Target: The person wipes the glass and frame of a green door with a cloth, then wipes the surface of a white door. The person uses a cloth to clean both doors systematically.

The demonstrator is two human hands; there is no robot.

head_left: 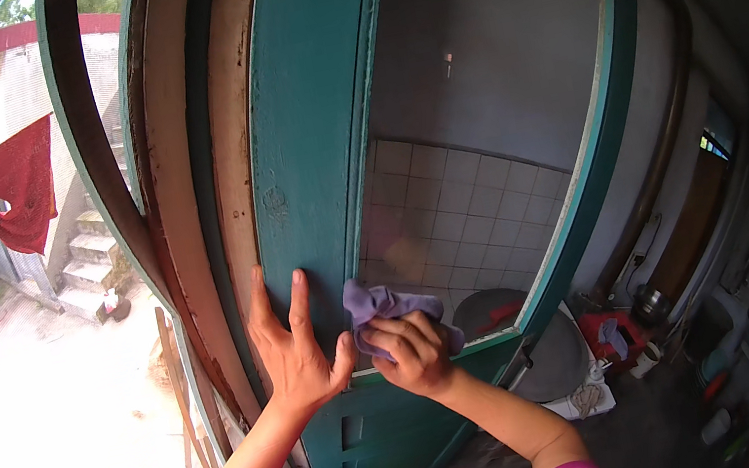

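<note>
My left hand rests with spread fingers against the green wooden door, near the edge of its frame. In my right hand is a bunched purple cloth, pressed at the lower left corner of the door's glass pane. The fingers close over the cloth and hide part of it. Through or in the glass, white wall tiles and a grey wall show.
Brown door jambs stand to the left. Outside, a red cloth hangs before concrete steps. At the right are a round grey lid or tabletop, a red container and a metal pot.
</note>
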